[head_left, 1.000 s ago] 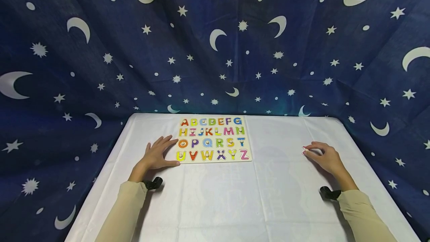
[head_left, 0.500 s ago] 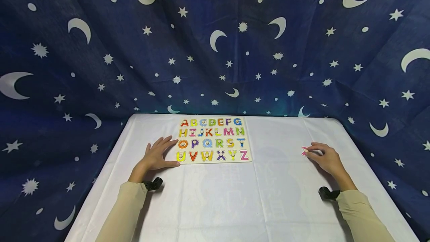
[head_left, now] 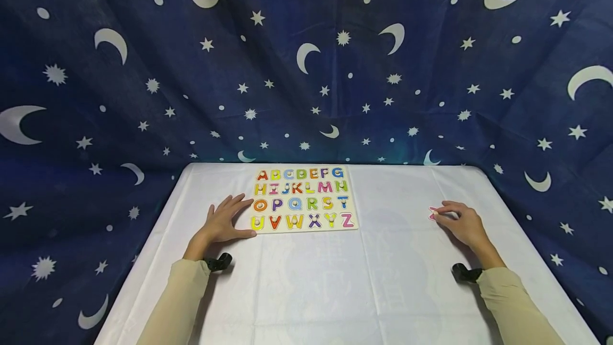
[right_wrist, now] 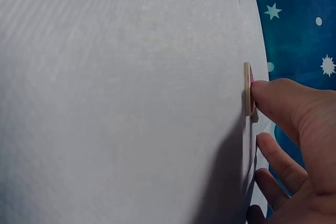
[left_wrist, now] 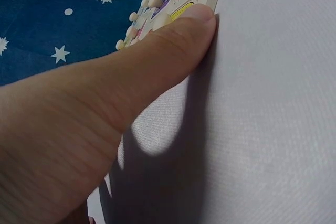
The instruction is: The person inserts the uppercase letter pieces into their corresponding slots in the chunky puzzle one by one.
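My left hand (head_left: 222,223) lies with fingers spread at the left edge of an alphabet puzzle board (head_left: 306,213). Its thumb (left_wrist: 173,43) touches the board's near left corner. Rows of colourful letter pieces with small round knobs fill most of the board; the pink Z (head_left: 347,221) shows no knob. Well to the right, my right hand (head_left: 464,226) pinches a small pink letter piece (head_left: 432,214) between thumb and fingers. In the right wrist view, the piece's pale wooden edge (right_wrist: 247,90) is seen side-on. Which letter it is cannot be told, as the fingertips cover part.
A white cloth covers the table (head_left: 316,286). Behind it hangs a dark blue curtain (head_left: 287,68) with moons and stars. Black wrist cameras sit on both wrists, the left camera (head_left: 218,261) and the right camera (head_left: 464,273).
More of the pink piece's face shows than a second ago, so it has turned in the right fingers. The right hand has barely shifted. The left hand and board stay put.
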The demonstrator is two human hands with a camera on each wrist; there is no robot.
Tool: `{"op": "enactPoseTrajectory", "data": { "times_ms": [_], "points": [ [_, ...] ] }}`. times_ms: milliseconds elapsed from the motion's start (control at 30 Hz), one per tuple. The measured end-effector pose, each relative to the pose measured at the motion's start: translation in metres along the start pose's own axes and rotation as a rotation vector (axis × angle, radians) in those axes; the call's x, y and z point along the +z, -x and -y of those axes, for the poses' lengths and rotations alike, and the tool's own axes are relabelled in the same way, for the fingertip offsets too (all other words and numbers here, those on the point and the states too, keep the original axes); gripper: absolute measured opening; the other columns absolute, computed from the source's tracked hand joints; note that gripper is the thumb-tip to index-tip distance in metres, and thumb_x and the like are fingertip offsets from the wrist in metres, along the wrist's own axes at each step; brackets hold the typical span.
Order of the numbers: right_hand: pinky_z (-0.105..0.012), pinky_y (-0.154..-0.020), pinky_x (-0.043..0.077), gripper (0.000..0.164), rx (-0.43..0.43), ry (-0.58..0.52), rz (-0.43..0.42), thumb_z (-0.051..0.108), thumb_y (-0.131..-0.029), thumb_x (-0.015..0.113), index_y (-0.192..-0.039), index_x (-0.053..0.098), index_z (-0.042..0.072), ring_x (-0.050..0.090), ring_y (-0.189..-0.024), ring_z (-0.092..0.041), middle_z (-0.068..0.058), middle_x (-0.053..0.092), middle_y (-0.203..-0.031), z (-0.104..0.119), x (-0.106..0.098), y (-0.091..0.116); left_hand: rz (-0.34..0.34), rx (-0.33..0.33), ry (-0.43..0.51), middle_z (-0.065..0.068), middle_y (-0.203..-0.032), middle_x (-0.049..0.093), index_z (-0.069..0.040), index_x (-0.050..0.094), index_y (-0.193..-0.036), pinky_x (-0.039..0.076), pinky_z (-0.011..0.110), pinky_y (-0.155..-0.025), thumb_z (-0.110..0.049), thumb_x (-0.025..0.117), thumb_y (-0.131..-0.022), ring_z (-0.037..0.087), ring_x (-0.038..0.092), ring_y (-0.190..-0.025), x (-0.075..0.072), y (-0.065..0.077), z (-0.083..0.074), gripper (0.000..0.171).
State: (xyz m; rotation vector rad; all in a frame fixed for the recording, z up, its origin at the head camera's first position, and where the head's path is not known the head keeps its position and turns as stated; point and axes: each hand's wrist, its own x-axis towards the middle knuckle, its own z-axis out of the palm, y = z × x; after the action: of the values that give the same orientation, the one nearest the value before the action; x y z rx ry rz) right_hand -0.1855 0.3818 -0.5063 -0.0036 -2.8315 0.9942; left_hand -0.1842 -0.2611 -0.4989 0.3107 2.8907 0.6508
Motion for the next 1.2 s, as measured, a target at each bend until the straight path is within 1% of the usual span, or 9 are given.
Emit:
{"op": "enactPoseTrajectory", "data": {
  "times_ms": [100, 233, 300, 467, 733, 967, 1067, 1200],
  "points": [
    [-0.071, -0.107, 0.034, 0.030, 0.000, -0.007, -0.001, 0.019, -0.091, 0.079, -0.109, 0.075, -0.005, 0.045, -0.133, -0.056, -0.032, 0.057, -0.138, 0.005, 0.000, -0.002, 0.000, -0.006, 0.001, 0.015, -0.167, 0.029, -0.022, 0.044, -0.157, -0.002, 0.078, -0.114, -0.064, 0.084, -0.072, 0.046, 0.014, -0.154, 0.000, 0.000, 0.000, 0.102],
    [-0.072, -0.107, 0.033, 0.031, -0.003, -0.037, 0.002, 0.021, -0.092, 0.079, -0.109, 0.075, -0.005, 0.044, -0.134, -0.056, -0.032, 0.056, -0.140, 0.018, 0.001, -0.004, -0.004, -0.005, 0.001, 0.015, -0.167, 0.029, -0.021, 0.045, -0.156, -0.002, 0.079, -0.114, -0.062, 0.085, -0.073, 0.047, 0.014, -0.154, 0.001, -0.001, 0.000, 0.101],
    [-0.071, -0.108, 0.032, 0.031, -0.017, -0.049, 0.005, 0.021, -0.092, 0.079, -0.109, 0.075, -0.004, 0.043, -0.135, -0.056, -0.031, 0.055, -0.140, 0.026, 0.003, -0.004, -0.005, -0.002, 0.004, 0.015, -0.167, 0.030, -0.021, 0.045, -0.156, -0.002, 0.079, -0.114, -0.062, 0.085, -0.073, 0.047, 0.015, -0.154, 0.001, 0.000, 0.001, 0.101],
    [-0.071, -0.109, 0.032, 0.029, -0.087, -0.073, 0.021, 0.019, -0.090, 0.081, -0.108, 0.076, -0.003, 0.043, -0.136, -0.054, -0.031, 0.056, -0.140, 0.048, 0.013, -0.006, -0.011, 0.001, 0.011, 0.016, -0.166, 0.030, -0.021, 0.046, -0.156, -0.002, 0.079, -0.114, -0.060, 0.086, -0.073, 0.046, 0.015, -0.154, 0.002, 0.001, 0.002, 0.101],
    [-0.070, -0.109, 0.034, 0.022, -0.168, -0.143, 0.065, 0.016, -0.088, 0.083, -0.103, 0.078, 0.000, 0.045, -0.135, -0.052, -0.029, 0.056, -0.141, 0.083, 0.036, -0.011, -0.004, -0.001, 0.004, 0.015, -0.167, 0.029, -0.021, 0.045, -0.156, -0.002, 0.079, -0.114, -0.063, 0.085, -0.072, 0.046, 0.014, -0.154, 0.004, -0.001, 0.003, 0.102],
    [-0.069, -0.112, 0.031, 0.018, -0.193, -0.177, 0.108, 0.014, -0.087, 0.083, -0.101, 0.079, 0.004, 0.046, -0.136, -0.050, -0.027, 0.057, -0.141, 0.114, 0.058, -0.012, -0.002, -0.003, 0.011, 0.016, -0.167, 0.029, -0.021, 0.046, -0.156, -0.002, 0.078, -0.114, -0.062, 0.086, -0.072, 0.046, 0.015, -0.154, 0.002, 0.000, 0.000, 0.101],
    [-0.068, -0.113, 0.031, 0.017, -0.206, -0.186, 0.114, 0.013, -0.086, 0.084, -0.100, 0.080, 0.006, 0.046, -0.136, -0.049, -0.026, 0.058, -0.140, 0.124, 0.069, -0.011, -0.007, 0.007, 0.006, 0.017, -0.166, 0.029, -0.020, 0.046, -0.156, -0.001, 0.079, -0.114, -0.061, 0.085, -0.073, 0.047, 0.015, -0.154, 0.001, 0.001, -0.001, 0.101],
    [-0.067, -0.112, 0.030, 0.014, -0.222, -0.182, 0.138, 0.015, -0.085, 0.084, -0.098, 0.080, 0.011, 0.044, -0.135, -0.049, -0.023, 0.058, -0.141, 0.135, 0.084, -0.011, -0.007, 0.004, 0.011, 0.016, -0.167, 0.029, -0.020, 0.046, -0.156, -0.002, 0.078, -0.114, -0.060, 0.086, -0.073, 0.046, 0.015, -0.154, 0.000, 0.002, -0.001, 0.100]
  ]
}}
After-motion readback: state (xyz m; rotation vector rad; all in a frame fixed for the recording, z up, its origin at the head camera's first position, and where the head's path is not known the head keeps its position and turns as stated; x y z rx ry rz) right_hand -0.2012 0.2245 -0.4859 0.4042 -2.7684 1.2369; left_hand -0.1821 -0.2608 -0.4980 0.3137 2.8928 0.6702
